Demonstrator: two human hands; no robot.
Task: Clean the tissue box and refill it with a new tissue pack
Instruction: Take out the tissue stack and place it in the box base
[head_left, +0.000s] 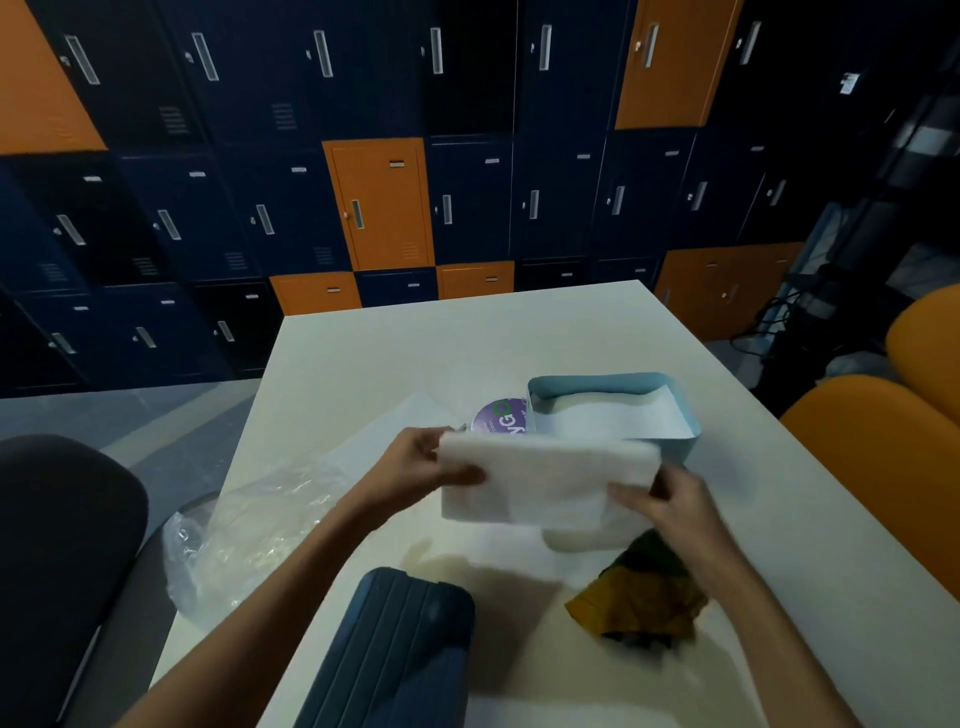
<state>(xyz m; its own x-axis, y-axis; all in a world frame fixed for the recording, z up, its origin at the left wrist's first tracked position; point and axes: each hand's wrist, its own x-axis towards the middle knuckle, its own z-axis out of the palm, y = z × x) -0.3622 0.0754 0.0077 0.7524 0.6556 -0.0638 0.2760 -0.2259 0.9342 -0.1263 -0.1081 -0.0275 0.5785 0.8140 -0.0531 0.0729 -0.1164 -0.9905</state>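
Note:
A thick white stack of tissues (545, 480) hangs just above the table, in front of the open light-blue tissue box (685, 415). My left hand (423, 462) grips the stack's left end and my right hand (670, 501) grips its lower right corner. Some white tissue lies inside the box. The dark blue ribbed lid (395, 660) lies near the table's front edge. A crumpled yellow-green cloth (644, 597) lies under my right wrist.
An empty clear plastic wrapper (260, 519) with a purple round label (498, 415) hangs over the white table's (467, 343) left side. Orange chairs (883, 457) stand at the right, a dark chair (62, 545) at the left. Blue and orange lockers fill the background.

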